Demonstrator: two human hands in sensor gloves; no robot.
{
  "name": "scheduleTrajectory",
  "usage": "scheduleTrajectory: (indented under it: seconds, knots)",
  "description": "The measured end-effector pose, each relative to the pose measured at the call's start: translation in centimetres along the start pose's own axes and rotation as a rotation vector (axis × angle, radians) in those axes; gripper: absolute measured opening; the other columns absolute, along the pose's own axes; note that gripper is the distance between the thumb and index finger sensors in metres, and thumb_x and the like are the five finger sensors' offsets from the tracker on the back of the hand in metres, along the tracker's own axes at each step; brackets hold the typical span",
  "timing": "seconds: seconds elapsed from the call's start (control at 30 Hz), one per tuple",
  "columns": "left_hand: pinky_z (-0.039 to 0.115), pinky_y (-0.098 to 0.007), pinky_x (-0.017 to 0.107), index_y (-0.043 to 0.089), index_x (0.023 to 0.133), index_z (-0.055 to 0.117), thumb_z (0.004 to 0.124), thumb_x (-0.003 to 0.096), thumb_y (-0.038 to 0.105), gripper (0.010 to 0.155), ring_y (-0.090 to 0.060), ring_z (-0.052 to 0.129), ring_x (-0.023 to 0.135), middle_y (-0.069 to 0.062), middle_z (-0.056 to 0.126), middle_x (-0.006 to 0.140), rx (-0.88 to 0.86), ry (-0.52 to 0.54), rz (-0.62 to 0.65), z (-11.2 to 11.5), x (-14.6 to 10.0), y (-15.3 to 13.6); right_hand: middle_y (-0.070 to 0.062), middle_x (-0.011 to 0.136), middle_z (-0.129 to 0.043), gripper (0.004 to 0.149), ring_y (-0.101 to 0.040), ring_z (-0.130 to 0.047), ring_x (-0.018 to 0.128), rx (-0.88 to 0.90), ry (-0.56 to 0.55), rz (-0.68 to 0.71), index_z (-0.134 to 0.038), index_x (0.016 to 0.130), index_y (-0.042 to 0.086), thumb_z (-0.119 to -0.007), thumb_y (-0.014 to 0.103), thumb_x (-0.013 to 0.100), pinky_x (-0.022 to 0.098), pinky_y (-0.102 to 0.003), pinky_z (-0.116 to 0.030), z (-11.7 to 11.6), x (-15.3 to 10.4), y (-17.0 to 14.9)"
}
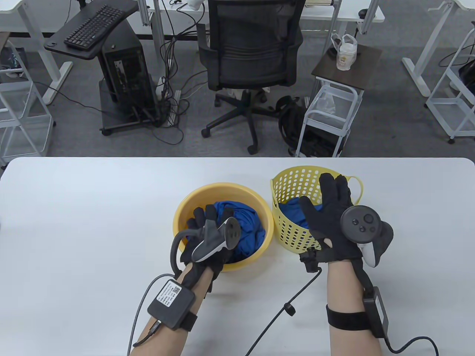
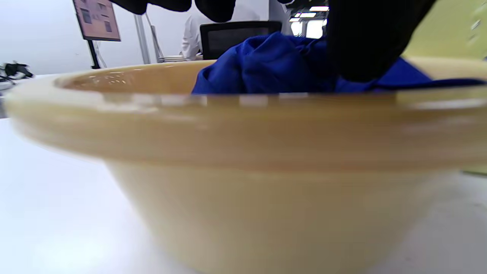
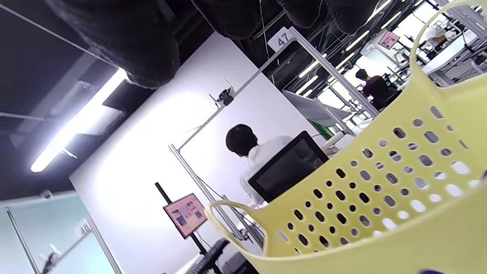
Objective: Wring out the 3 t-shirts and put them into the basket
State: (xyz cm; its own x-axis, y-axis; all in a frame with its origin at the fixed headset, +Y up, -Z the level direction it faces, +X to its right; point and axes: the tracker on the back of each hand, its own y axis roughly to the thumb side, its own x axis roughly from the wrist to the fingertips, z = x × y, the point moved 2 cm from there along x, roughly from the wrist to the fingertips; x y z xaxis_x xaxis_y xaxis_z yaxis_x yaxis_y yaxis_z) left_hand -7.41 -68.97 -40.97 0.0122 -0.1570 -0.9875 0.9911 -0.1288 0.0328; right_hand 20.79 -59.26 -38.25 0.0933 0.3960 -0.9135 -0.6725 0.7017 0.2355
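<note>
Fingers: left hand (image 1: 207, 237) reaches into the basin (image 1: 185, 211) onto blue t-shirts (image 1: 245, 230), grip unclear; right hand (image 1: 334, 218) spread, empty, above the basket (image 1: 289, 230). Risk: sodden cloth dripping across the table (image 1: 92, 222).

The left hand (image 1: 207, 237) reaches forward from the near edge with its palm down and its fingers (image 1: 200, 218) dipping downward, a tracker (image 1: 217, 241) on its back and a black box (image 1: 171, 299) strapped to the forearm. The right hand (image 1: 334, 218) is further right and raised, fingers (image 1: 336, 189) straight and together, thumb spread to the left, holding nothing. Its tracker (image 1: 362, 226) sits at the back of the hand, with a strap (image 1: 347, 319) round the wrist.
</note>
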Motion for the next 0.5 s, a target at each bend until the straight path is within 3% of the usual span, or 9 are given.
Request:
scheduleTrajectory:
  seconds: [0.1,0.17,0.27,0.33,0.4,0.5]
  knots:
    - [0.047,-0.058,0.082,0.030,0.118,0.043,0.084,0.0499,0.061,0.085,-0.044,0.043,0.114,-0.012,0.047,0.127,0.017,-0.079,-0.085,0.4,2.2,0.1,-0.046,0.113,-0.032,0.076,-0.079,-0.042,0.094,0.033,0.017,0.012,-0.046,0.115,0.002,-0.081,0.044,0.062,0.055,-0.089,-0.038,-0.1,0.1,-0.3]
    - [0.050,-0.057,0.082,0.038,0.113,0.053,0.083,0.0539,0.056,0.069,-0.041,0.048,0.114,-0.009,0.052,0.126,-0.015,-0.137,-0.099,0.8,2.8,-0.2,-0.045,0.113,-0.034,0.075,-0.078,-0.043,0.094,0.049,0.024,0.024,-0.047,0.115,0.002,-0.081,0.044,0.062,0.055,-0.089,-0.037,-0.1,0.1,-0.6]
    - [0.064,-0.053,0.078,0.038,0.098,0.077,0.079,0.0573,0.048,0.042,-0.036,0.069,0.107,-0.006,0.068,0.120,-0.073,-0.044,-0.093,-0.3,2.1,-1.1,-0.043,0.114,-0.037,0.073,-0.077,-0.044,0.095,0.077,0.026,0.065,-0.050,0.115,0.003,-0.080,0.044,0.062,0.055,-0.089,-0.037,0.4,0.2,-0.7]
    - [0.072,-0.052,0.072,0.034,0.095,0.083,0.080,0.0563,0.045,0.040,-0.034,0.080,0.100,-0.005,0.080,0.113,-0.102,0.001,-0.066,-1.2,1.2,-2.1,-0.042,0.114,-0.040,0.072,-0.076,-0.046,0.096,0.132,-0.005,0.083,-0.051,0.114,0.003,-0.080,0.043,0.062,0.055,-0.089,-0.036,0.8,0.2,-0.7]
    - [0.074,-0.051,0.071,0.035,0.095,0.082,0.079,0.0571,0.046,0.040,-0.033,0.084,0.098,-0.003,0.082,0.112,-0.121,-0.025,-0.037,-1.9,0.0,-3.3,-0.042,0.114,-0.043,0.071,-0.076,-0.047,0.095,0.182,-0.030,0.099,-0.053,0.113,0.002,-0.080,0.043,0.062,0.055,-0.089,-0.037,0.9,0.2,-0.6]
    - [0.078,-0.051,0.067,0.033,0.095,0.082,0.079,0.0567,0.044,0.040,-0.033,0.089,0.093,-0.003,0.086,0.108,-0.296,0.037,-0.008,-3.0,-1.9,-5.5,-0.042,0.113,-0.044,0.070,-0.075,-0.049,0.095,0.191,-0.034,0.117,-0.054,0.113,0.002,-0.080,0.043,0.062,0.055,-0.089,-0.037,0.8,0.1,-0.3]
